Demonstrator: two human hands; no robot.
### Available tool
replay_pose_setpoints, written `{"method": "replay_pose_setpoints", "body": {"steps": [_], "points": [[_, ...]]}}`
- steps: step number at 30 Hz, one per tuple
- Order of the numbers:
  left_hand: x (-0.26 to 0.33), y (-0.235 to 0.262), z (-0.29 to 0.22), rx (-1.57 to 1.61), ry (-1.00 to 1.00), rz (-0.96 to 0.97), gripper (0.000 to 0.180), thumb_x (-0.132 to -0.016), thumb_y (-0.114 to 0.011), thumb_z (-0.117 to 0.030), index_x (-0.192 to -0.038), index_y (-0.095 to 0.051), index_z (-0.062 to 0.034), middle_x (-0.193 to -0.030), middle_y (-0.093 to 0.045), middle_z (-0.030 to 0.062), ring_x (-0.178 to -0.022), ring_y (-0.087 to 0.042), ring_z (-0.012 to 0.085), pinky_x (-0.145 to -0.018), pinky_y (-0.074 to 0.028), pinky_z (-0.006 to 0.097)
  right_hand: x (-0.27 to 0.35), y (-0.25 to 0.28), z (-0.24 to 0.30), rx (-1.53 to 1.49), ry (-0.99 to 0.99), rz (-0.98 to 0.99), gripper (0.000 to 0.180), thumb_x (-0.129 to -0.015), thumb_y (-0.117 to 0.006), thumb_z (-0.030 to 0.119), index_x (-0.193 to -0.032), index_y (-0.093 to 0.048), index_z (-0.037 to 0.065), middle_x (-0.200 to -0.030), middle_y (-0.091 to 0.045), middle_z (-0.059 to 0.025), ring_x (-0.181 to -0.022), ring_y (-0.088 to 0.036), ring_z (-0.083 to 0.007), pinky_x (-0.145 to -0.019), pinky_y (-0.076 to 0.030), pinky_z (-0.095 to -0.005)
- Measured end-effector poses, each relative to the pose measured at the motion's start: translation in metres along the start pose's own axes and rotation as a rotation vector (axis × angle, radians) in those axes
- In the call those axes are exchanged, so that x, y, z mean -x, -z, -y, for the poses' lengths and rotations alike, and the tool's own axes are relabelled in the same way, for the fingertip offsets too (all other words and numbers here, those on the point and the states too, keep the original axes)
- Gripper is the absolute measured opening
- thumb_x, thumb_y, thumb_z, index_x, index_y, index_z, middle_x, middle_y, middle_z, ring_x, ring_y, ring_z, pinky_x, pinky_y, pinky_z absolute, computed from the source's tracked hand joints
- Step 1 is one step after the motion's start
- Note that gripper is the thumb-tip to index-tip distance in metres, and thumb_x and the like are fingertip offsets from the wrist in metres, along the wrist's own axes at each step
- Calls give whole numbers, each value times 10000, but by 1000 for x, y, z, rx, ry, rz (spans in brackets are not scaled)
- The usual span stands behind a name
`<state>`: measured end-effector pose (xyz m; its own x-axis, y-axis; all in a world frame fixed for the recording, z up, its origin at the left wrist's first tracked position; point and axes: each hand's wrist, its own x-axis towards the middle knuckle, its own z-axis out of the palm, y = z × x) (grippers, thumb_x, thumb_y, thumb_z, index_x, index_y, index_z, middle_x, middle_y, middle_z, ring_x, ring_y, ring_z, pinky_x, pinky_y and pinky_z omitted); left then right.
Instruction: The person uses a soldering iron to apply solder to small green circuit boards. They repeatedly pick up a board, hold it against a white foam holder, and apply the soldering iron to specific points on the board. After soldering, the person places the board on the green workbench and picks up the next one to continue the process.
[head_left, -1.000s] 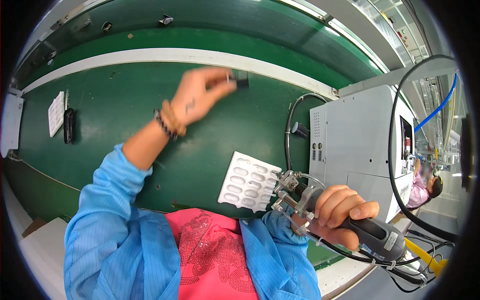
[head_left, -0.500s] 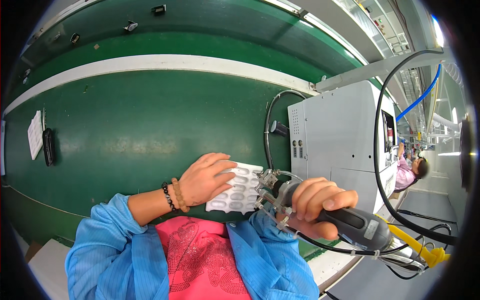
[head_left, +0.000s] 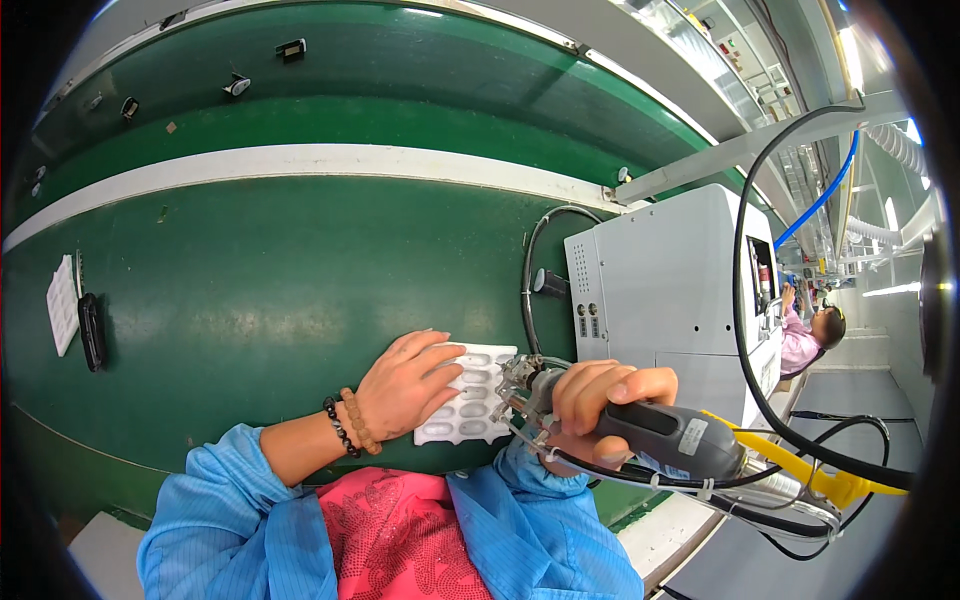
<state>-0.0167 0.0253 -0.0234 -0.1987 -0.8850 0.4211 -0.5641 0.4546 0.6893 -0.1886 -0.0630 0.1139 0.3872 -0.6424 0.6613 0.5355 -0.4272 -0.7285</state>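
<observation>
My left hand (head_left: 408,388) lies over the left side of a white moulded tray (head_left: 470,408) with rows of oval pockets. Its fingers are stretched out and slightly apart, pressing on the tray. Wrapped around a dark grey electric screwdriver (head_left: 680,440) is my right hand (head_left: 612,398). The tool is held tilted, its metal head with thin tubes pointing left over the tray's right edge. The tip is small, and I cannot tell whether it touches a pocket. A black cable and a yellow part trail from the tool's rear.
A large light-grey machine box (head_left: 660,290) stands to the right, with a black cable (head_left: 530,290) curving beside it. Far left lie another white tray (head_left: 62,305) and a black case (head_left: 92,332). Small parts (head_left: 237,85) rest beyond the white rail (head_left: 330,160). A person in pink (head_left: 797,340) sits far right.
The view has shifted, so the bench appears lower in the picture. My right hand and the screwdriver sit slightly farther left over the tray. My left hand keeps its place on the tray.
</observation>
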Motion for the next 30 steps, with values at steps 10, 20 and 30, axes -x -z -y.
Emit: {"method": "replay_pose_setpoints", "body": {"steps": [10, 20, 30], "points": [[5, -1, 1, 11, -13, 9, 289, -818, -746, -181, -1063, -662, -51, -1251, -611, 97, -1220, -536, 328, -1048, -436, 476, -2, -24, 13, 152, -173, -157, 447, -785, -815, -17, -1060, -464, 8, -648, -571, -93, -531, -542, -169, -543, -476, -325], [3, -1, 3, 17, -21, 5, 302, -811, -756, -168, -1080, -667, -63, -1269, -612, 91, -1219, -539, 335, -1018, -453, 471, 8, -22, -1, 230, -31, -237, 378, -787, -828, 81, -1017, -538, 7, -669, -594, -88, -594, -596, -206, -582, -509, -343], [2, -5, 4, 17, -6, -11, 261, -802, -751, -160, -1028, -673, -55, -1228, -620, 91, -1207, -542, 311, -1030, -444, 461, 12, -18, 4, 113, -193, -248, 432, -816, -838, 193, -1012, -516, -18, -598, -554, -79, -481, -517, -178, -465, -430, -303]]}}
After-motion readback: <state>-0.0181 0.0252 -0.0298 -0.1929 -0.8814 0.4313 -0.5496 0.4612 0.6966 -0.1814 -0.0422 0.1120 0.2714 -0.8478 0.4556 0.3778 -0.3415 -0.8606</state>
